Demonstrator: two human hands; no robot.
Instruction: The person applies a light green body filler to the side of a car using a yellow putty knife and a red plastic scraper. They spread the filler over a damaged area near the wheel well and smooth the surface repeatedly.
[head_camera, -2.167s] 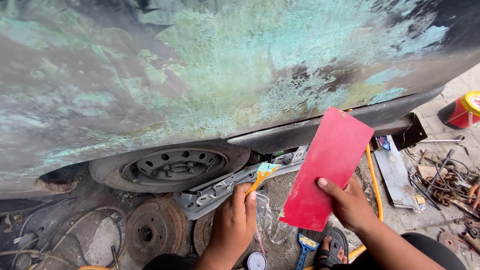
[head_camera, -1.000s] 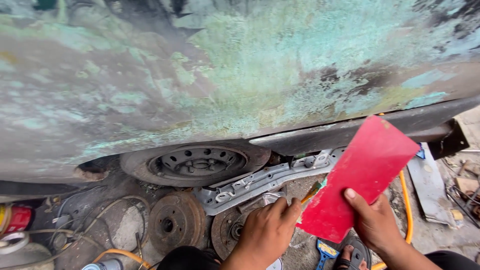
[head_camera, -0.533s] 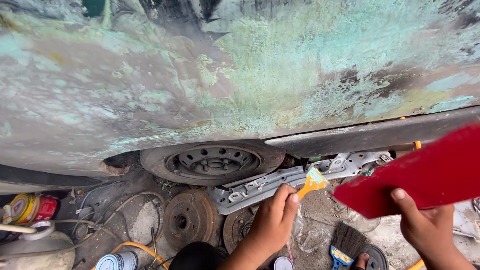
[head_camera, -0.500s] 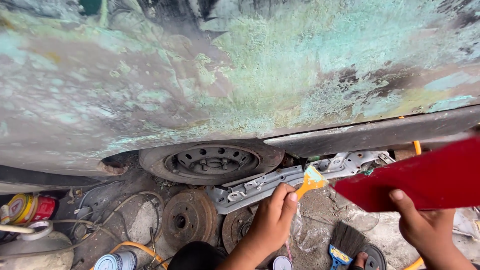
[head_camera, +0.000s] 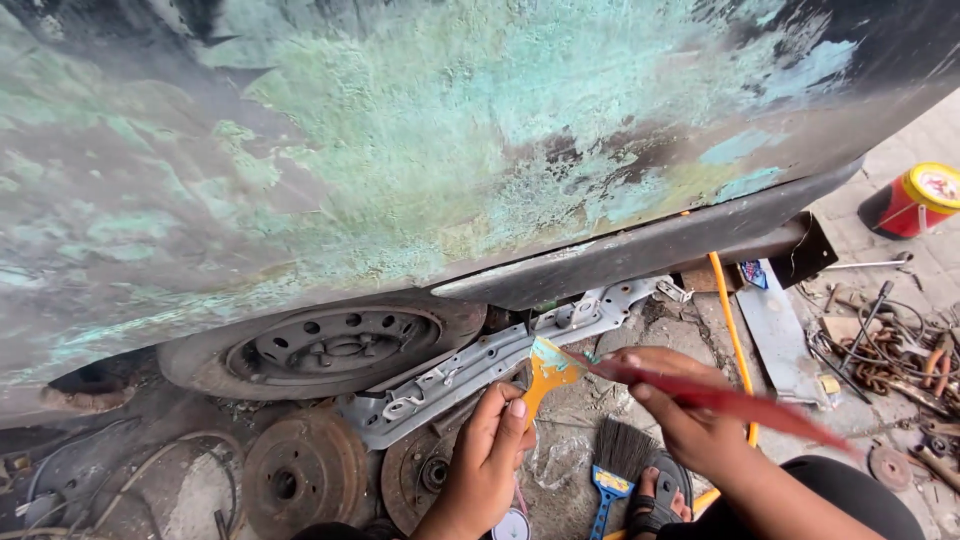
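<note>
i see my left hand (head_camera: 488, 452) clamped on an orange scraper (head_camera: 548, 368), its blade touching the edge of the red board (head_camera: 730, 402), which my right hand (head_camera: 682, 418) grips nearly flat, low beside the car panel (head_camera: 400, 150), above a brush (head_camera: 615, 462).

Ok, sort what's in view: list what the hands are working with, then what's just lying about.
In use:
left hand holding the orange putty knife
right hand holding the red board
filler-smeared car panel

Lying about:
spare wheel
brake drums
grey metal bracket
blue-handled brush
red and yellow tin
scrap chain and tools
</note>
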